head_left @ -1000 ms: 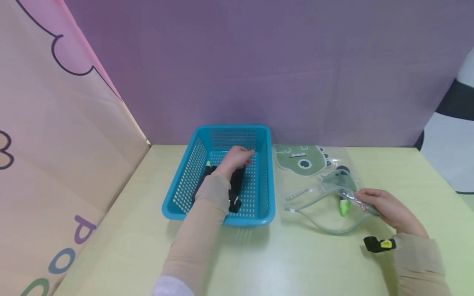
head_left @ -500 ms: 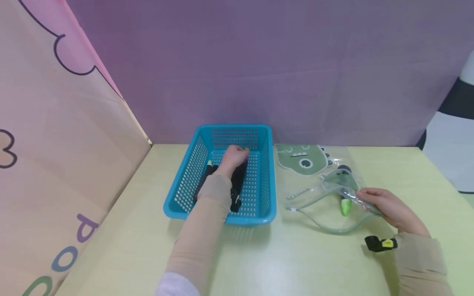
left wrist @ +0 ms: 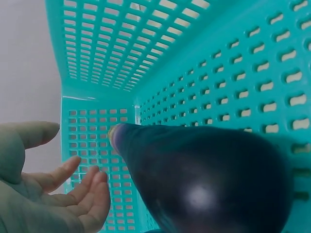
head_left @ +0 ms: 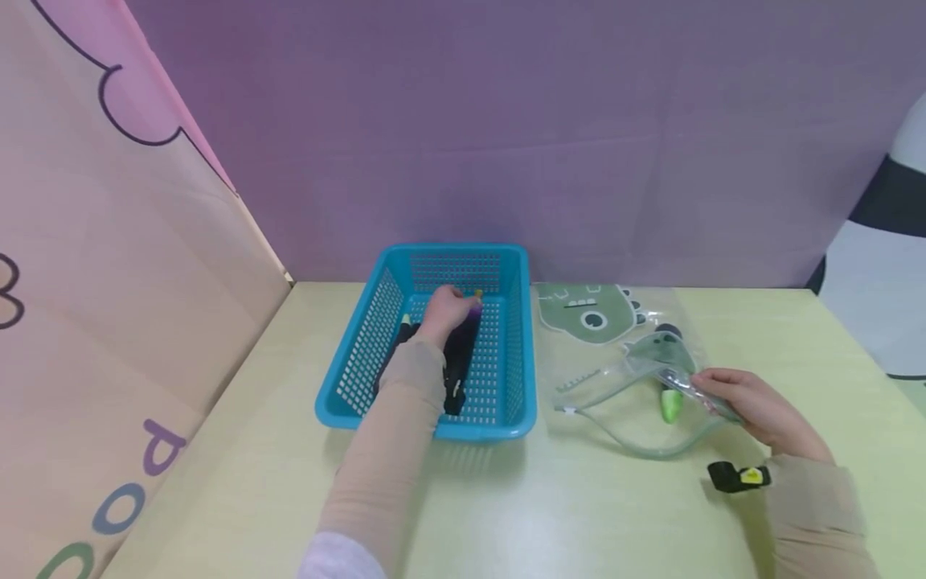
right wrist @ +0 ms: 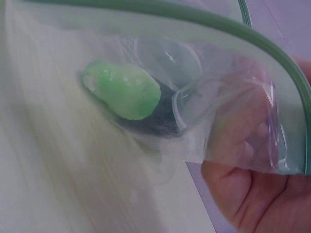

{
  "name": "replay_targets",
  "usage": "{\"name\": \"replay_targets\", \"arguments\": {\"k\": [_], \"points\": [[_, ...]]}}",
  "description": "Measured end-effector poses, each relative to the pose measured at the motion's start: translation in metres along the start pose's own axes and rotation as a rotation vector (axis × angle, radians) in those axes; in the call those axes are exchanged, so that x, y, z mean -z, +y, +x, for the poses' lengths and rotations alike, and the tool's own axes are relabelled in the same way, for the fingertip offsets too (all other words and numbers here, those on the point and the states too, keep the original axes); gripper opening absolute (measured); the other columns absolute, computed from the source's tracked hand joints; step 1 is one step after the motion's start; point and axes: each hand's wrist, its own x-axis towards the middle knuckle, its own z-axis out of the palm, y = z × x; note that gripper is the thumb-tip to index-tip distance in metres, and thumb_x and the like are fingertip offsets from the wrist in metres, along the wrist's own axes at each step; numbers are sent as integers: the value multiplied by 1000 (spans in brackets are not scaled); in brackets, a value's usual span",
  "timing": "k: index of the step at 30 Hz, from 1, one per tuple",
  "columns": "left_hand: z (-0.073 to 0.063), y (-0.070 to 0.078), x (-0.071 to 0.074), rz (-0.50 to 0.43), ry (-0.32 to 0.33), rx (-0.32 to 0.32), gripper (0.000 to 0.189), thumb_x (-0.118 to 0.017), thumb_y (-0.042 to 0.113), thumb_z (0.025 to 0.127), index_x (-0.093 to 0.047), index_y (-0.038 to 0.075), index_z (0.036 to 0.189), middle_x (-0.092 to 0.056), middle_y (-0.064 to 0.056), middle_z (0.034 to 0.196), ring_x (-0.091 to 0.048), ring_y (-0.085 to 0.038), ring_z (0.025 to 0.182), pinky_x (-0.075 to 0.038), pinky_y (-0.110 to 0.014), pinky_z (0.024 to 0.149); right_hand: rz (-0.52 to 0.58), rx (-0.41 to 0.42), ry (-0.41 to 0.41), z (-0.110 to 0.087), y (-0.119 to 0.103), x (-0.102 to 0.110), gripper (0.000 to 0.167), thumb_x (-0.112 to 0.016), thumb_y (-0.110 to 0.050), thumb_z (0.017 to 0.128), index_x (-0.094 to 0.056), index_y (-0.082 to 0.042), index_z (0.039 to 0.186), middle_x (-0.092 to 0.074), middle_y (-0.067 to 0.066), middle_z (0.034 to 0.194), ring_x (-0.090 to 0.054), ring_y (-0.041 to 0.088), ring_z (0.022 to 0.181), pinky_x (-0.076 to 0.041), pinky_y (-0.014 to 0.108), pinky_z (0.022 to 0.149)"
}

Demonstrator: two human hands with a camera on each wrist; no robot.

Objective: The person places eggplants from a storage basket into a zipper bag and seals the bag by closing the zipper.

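Observation:
My left hand (head_left: pixel 448 310) reaches into the blue plastic basket (head_left: pixel 531 354), fingers loosely bent. Beside it lies a dark purple eggplant (left wrist: pixel 209 170) with a paler purple neck and yellowish tip; in the left wrist view the thumb and fingers stand apart, near that tip. Another dark item with a pale green tip (head_left: pixel 406 320) lies left of this hand, partly hidden by the sleeve. My right hand (head_left: pixel 760 410) pinches the edge of a clear zip bag (head_left: pixel 593 318) with a green dinosaur print. The bag's mouth gapes, and a dark item with a green end (right wrist: pixel 124 90) lies inside.
A pale wooden table (head_left: pixel 542 515) bears the basket and the bag, side by side. Behind them hangs a purple backdrop (head_left: pixel 470 145), with a printed panel (head_left: pixel 130 265) on the left. A black wrist camera (head_left: pixel 738 477) sticks out from the right sleeve.
My left hand has shifted a little left in the basket, so more of the eggplant's purple neck and yellowish tip shows. The right hand keeps its hold on the bag.

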Motion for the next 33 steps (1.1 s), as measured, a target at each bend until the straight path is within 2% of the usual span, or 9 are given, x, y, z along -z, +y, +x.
{"name": "replay_targets", "arguments": {"k": [7, 14, 19, 26, 33], "points": [[0, -3, -1, 115, -43, -4, 63, -57, 29, 92, -36, -6, 140, -42, -23, 143, -39, -37, 133, -33, -42, 110, 20, -4, -3, 0, 0, 0, 33, -44, -9, 100, -68, -25, 83, -58, -13, 70, -52, 0, 60, -45, 17, 54], [2, -7, -3, 223, -156, 14, 56, -65, 23, 88, -45, -7, 131, -53, -23, 131, -49, -35, 123, -37, -42, 107, 18, 1, -9, 1, -1, 0, 33, -44, -9, 100, -68, -23, 84, -58, -12, 70, -52, 0, 61, -45, 17, 54], [4, -12, -6, 269, -215, 25, 59, -66, 24, 87, -45, -5, 134, -51, -22, 134, -48, -34, 125, -36, -41, 108, 5, -5, -9, 0, -3, -1, 31, -45, -11, 100, -68, -23, 84, -58, -12, 70, -52, 1, 61, -45, 17, 55], [1, -17, -5, 297, -248, 60, 57, -68, 25, 87, -48, -4, 132, -53, -21, 132, -50, -34, 124, -38, -43, 106, 15, -12, -25, 0, -2, -3, 30, -45, -11, 100, -68, -24, 85, -59, -13, 71, -53, 0, 61, -46, 17, 55], [-3, -16, -5, 345, -218, 61, 51, -68, 24, 86, -54, -4, 126, -58, -20, 127, -53, -33, 119, -40, -42, 104, -5, -21, -10, -1, 0, -3, 32, -44, -10, 100, -68, -25, 84, -59, -12, 71, -52, 1, 61, -45, 17, 55]]}}
